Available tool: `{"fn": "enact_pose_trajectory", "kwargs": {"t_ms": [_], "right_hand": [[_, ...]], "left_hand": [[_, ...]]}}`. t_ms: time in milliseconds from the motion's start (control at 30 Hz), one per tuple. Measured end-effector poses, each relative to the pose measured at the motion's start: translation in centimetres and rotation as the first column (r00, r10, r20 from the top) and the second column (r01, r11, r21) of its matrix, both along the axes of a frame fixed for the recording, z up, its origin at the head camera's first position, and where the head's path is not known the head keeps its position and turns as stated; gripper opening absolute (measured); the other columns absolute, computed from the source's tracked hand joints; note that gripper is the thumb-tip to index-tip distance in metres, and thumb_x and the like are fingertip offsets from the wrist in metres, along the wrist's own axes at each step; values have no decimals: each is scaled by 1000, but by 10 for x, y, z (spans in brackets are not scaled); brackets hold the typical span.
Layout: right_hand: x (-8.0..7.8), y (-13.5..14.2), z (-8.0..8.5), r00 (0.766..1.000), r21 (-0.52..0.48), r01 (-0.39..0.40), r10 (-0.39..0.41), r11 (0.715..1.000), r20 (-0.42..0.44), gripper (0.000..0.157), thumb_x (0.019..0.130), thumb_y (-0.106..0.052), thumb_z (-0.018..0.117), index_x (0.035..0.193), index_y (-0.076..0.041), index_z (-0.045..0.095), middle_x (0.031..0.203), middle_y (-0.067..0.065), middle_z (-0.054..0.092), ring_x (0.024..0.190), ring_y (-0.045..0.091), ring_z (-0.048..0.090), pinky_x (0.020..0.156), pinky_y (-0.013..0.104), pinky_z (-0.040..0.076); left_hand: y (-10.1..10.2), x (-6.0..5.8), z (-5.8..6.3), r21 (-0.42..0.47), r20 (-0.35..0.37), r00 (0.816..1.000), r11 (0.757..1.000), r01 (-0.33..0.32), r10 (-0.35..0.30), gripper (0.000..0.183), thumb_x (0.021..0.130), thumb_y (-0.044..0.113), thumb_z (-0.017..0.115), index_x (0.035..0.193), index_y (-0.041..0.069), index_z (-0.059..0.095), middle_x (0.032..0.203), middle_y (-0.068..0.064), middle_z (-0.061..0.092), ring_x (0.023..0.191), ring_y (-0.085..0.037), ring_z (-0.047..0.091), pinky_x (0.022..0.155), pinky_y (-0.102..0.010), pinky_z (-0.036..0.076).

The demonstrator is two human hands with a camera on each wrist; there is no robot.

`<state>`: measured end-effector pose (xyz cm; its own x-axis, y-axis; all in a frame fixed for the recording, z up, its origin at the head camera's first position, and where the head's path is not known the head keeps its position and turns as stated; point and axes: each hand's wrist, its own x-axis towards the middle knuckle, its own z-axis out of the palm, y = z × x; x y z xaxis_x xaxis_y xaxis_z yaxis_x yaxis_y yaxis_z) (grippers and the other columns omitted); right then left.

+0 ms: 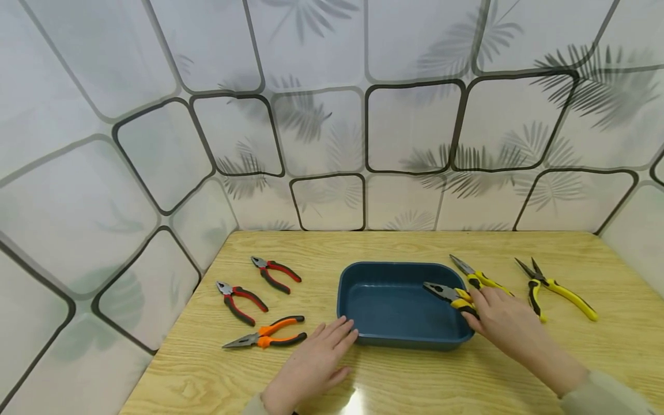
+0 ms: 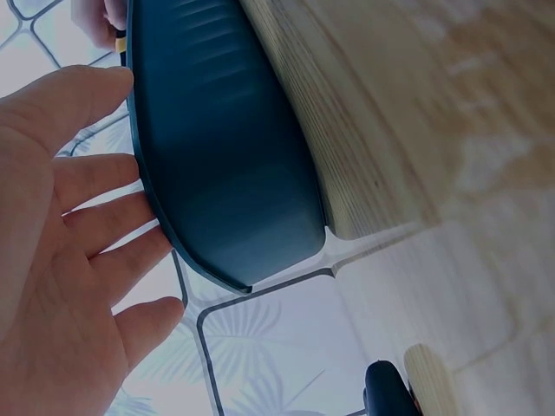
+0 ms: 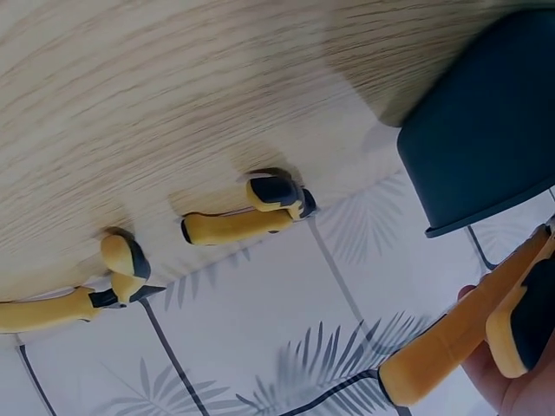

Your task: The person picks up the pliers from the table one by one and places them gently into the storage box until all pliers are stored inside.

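My right hand (image 1: 505,323) grips combination pliers (image 1: 441,291) with yellow and black handles, holding them above the right end of a dark blue tray (image 1: 404,341). Their grey jaws point left over the tray's inside. In the right wrist view, both yellow handles (image 3: 460,325) of these pliers show beside the tray's outer wall, with part of the hand behind them. My left hand (image 1: 317,360) has its fingers stretched out, and their tips touch the tray's left front rim. The left wrist view shows those fingers (image 2: 104,178) spread along the rim.
Right of the tray lie yellow-handled long-nose pliers (image 1: 479,278) and a second yellow-handled pair (image 1: 562,293) with spread handles. On the left are two red-and-black pliers (image 1: 280,268) (image 1: 241,293) and orange long-nose pliers (image 1: 264,334). A patterned wall (image 1: 410,127) borders the wooden table (image 1: 176,380).
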<state>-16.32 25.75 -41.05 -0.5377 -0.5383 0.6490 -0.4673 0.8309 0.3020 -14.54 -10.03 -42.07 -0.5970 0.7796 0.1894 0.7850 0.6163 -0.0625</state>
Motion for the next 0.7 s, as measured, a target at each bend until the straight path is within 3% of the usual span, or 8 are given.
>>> {"fn": "enact_pose_trajectory", "kwargs": {"t_ms": [100,400,700], "right_hand": [[-2,-3,0,1000,-13,-11,11,1000,-14,67,93,-48,22,89,8,59,72,19,53,58,31,54,36,39,41],[-8,-12,1,998,35,-41,39,999,45,69,94,-47,17,88,9,58,76,19,54,63,30,54,48,39,46],[-15,-20,1,996,106,-43,35,993,77,73,94,-47,12,87,8,59,75,17,55,62,28,54,49,36,47]], "left_hand": [[0,0,0,-2,-12,1000,1000,1,-1,57,83,36,60,130,8,45,136,-9,38,127,-22,29,92,-43,37],[0,1,0,-2,-17,1000,1000,2,-2,56,83,36,60,130,8,45,136,-9,38,126,-22,30,92,-42,37],[0,2,2,8,3,1000,1000,3,-3,56,83,35,59,130,8,45,136,-9,37,127,-22,28,92,-43,36]]}}
